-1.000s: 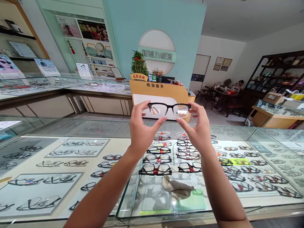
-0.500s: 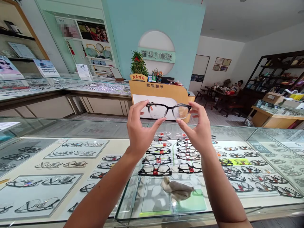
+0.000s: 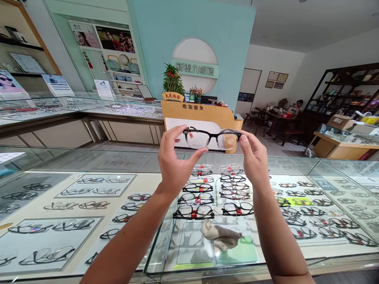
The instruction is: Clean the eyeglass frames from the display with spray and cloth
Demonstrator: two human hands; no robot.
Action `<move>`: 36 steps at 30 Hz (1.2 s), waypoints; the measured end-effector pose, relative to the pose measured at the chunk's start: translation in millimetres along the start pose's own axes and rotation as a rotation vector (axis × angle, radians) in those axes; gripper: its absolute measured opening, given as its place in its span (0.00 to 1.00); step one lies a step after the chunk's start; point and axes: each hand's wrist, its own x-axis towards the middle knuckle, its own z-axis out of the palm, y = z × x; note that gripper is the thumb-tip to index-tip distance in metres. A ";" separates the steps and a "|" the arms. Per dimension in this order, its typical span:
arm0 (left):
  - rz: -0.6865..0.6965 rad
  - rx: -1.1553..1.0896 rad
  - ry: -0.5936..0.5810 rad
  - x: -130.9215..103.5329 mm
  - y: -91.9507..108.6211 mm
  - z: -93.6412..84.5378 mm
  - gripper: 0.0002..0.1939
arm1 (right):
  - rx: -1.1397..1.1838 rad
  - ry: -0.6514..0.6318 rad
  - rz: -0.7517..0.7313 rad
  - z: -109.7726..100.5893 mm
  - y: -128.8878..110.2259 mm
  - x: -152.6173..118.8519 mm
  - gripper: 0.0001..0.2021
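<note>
Between my two hands a pair of eyeglasses (image 3: 210, 136) is held up in the air, its frame black along the top and fading to clear below. My left hand (image 3: 176, 157) grips the left side, fingers at the upper corner and thumb at the lower rim near the bridge. At the right hinge, my right hand (image 3: 255, 156) is closed, with its thumb against the outer corner. Below them, on the glass counter (image 3: 160, 252), lies a crumpled beige cloth (image 3: 221, 233). Rows of black-framed glasses (image 3: 194, 212) with red tags sit in the display beneath my hands.
More glasses fill the cases to the left (image 3: 56, 254) and right (image 3: 302, 232). Beyond the counter stands a wooden cashier desk (image 3: 198, 112) with a potted plant (image 3: 172, 81) on it. A person (image 3: 297, 106) sits at a dark table in the back right.
My right thumb has moved from the lower rim up to the right hinge, and that hand has turned and shifted slightly right. The glasses have moved slightly right; my left hand keeps its grip.
</note>
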 end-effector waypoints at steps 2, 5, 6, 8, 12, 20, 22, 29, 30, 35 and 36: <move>-0.008 -0.011 -0.013 -0.2 -0.2 -0.2 0.34 | 0.014 -0.002 0.008 -0.1 -0.4 0.2 0.17; -0.020 -0.018 -0.028 -0.4 0.2 -0.5 0.34 | 0.035 -0.004 0.018 -0.2 -0.5 0.8 0.16; -0.026 -0.014 -0.031 -0.4 0.4 -0.5 0.34 | 0.041 -0.003 0.022 -0.2 -0.5 1.0 0.16; -0.036 -0.006 -0.035 -0.4 1.1 -0.6 0.34 | 0.056 -0.001 0.034 -0.2 -0.6 1.2 0.17; -0.039 -0.019 -0.042 -0.1 2.5 -1.0 0.33 | 0.072 -0.004 0.040 0.2 -1.9 1.0 0.17; -0.043 -0.071 -0.050 -0.4 -2.0 -0.7 0.35 | 0.106 -0.015 0.056 1.7 -9.4 0.0 0.17; -0.065 -0.085 -0.060 -0.6 -3.7 -0.1 0.35 | 0.104 -0.024 0.054 1.4 -9.7 -0.1 0.18; -0.121 -0.148 -0.092 -1.2 -4.4 1.6 0.34 | 0.182 -0.103 0.045 0.4 0.3 -0.1 0.19; -0.125 -0.158 -0.093 -1.3 -4.4 1.9 0.34 | 0.203 -0.116 0.053 0.7 1.8 -0.2 0.19; -0.150 -0.200 -0.117 -1.7 -5.8 3.8 0.34 | 0.232 -0.139 0.074 3.0 4.8 -0.9 0.22; -0.152 -0.210 -0.122 -1.7 -6.3 4.2 0.34 | 0.234 -0.139 0.076 3.3 4.7 -0.9 0.22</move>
